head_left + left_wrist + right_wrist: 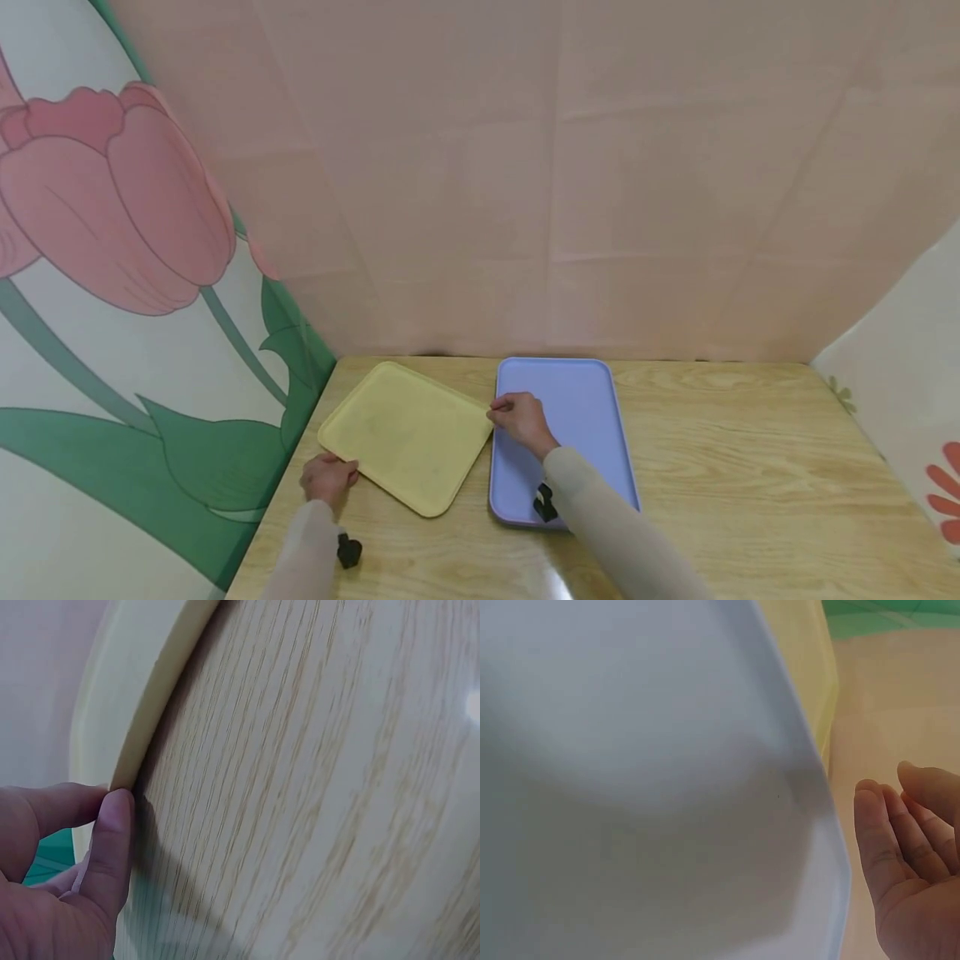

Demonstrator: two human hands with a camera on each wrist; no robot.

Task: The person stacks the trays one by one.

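Yellow tray (pixel 406 435) lies between both hands: the left hand (pixel 327 478) pinches its near-left corner, thumb (pixel 105 847) against the rim, while the right hand (pixel 522 419), fingers (pixel 877 840) loosely extended, meets its opposite corner without a clear grip. Judged step: taking hold; lifting would first need a firmer right-hand grasp. Just beneath the right hand, a lilac tray (pixel 581 408) touches the yellow one on the wooden table (pixel 750 467).

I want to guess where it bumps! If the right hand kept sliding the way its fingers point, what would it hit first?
Probably the yellow tray. The right hand lies over the purple tray, fingers pointing left toward the yellow tray's near corner. The head view does not settle whether they already touch it.
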